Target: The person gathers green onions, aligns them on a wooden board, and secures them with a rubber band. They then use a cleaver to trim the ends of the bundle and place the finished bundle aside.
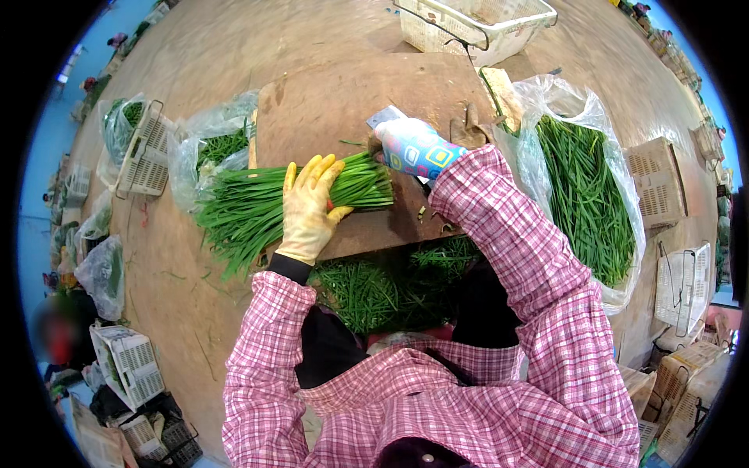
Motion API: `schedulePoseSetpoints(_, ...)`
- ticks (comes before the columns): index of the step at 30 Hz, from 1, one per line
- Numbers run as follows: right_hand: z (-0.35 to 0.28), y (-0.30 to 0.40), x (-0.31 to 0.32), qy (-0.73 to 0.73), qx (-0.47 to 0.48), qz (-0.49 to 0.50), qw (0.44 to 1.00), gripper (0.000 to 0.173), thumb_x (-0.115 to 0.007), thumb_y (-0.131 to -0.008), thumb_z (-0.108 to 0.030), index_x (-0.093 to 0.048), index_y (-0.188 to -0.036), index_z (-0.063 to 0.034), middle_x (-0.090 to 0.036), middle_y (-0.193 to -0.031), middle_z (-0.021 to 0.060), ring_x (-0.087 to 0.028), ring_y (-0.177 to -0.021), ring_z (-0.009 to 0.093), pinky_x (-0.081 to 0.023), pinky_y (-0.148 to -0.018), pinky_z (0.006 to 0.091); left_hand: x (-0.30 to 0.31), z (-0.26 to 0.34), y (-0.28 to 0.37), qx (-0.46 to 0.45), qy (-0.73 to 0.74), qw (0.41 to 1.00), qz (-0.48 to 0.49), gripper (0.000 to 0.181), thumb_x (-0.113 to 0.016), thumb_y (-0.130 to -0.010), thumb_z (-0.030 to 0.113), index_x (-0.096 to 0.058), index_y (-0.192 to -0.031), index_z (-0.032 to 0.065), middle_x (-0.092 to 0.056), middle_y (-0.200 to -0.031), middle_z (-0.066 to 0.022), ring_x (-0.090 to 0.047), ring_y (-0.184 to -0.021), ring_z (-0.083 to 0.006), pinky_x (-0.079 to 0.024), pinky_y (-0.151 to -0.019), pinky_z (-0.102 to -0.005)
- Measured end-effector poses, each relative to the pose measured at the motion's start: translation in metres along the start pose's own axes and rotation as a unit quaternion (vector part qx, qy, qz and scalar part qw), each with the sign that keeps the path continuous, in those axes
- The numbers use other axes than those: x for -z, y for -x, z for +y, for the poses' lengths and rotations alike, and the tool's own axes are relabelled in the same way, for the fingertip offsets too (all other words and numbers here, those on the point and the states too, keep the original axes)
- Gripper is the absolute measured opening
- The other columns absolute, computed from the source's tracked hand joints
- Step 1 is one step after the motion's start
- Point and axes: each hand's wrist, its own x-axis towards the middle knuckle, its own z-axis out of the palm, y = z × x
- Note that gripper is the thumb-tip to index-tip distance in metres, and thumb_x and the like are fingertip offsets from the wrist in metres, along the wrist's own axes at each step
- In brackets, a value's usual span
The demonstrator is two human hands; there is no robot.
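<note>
My left hand [310,202], in a yellow-stained pale glove, presses around a thick bunch of green garlic chives [251,196] lying across a wooden board [345,88]. A bit of red band shows at its thumb. The leaf tips hang past the board's left edge; the stem ends point right. At those ends is my right hand [404,143], under a blue-and-white patterned cover. A flat metal blade [383,116] sticks out beyond it, apparently in its grip; the handle is hidden. A brown work glove [471,128] lies on the board beside my right wrist.
Loose leaf trimmings [374,292] lie below the board, between my knees. An open plastic bag of long green leaves [585,193] stands right, another bag of greens [219,149] left. A white plastic crate [474,35] sits beyond the board. More crates line both sides; a person is far left.
</note>
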Motion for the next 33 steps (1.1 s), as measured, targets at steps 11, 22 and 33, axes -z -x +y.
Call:
schedulePoseSetpoints(11,0.049,0.092,0.072,0.105,-0.256,0.112,0.955,0.026,-0.066,-0.073,-0.02,-0.069,-0.094,-0.0053,-0.068,-0.091,0.0196,-0.067,-0.086,0.033,-0.054,-0.075,0.0406,-0.001,-0.01,-0.002,-0.012,0.005,1.0,-0.008,0.09,-0.084,-0.059,0.017,-0.043,-0.139,0.0102,-0.047,-0.14,-0.0101,-0.041,-0.132,-0.0275,-0.024,-0.112,-0.0473)
schedulePoseSetpoints(22,0.006,0.156,-0.021,-0.213,-0.214,-0.009,0.953,0.024,-0.063,-0.084,-0.025,-0.069,-0.103,-0.0109,-0.069,-0.09,0.0142,-0.066,-0.086,0.033,-0.052,-0.078,0.0405,0.0,-0.016,-0.012,-0.002,0.038,0.999,-0.029,0.071,-0.08,-0.068,0.024,-0.051,-0.131,0.0086,-0.055,-0.131,-0.0101,-0.049,-0.123,-0.0269,-0.028,-0.109,-0.048)
schedulePoseSetpoints(33,-0.001,0.042,-0.105,-0.319,-0.303,0.129,0.889,0.039,-0.069,-0.076,-0.038,-0.069,-0.089,-0.001,-0.067,-0.089,0.0221,-0.065,-0.088,0.037,-0.051,-0.08,0.0431,-0.002,-0.023,-0.019,0.006,0.051,0.998,-0.039,0.064,-0.076,-0.074,0.027,-0.052,-0.13,0.0085,-0.057,-0.127,-0.0113,-0.052,-0.119,-0.0283,-0.029,-0.109,-0.0484)
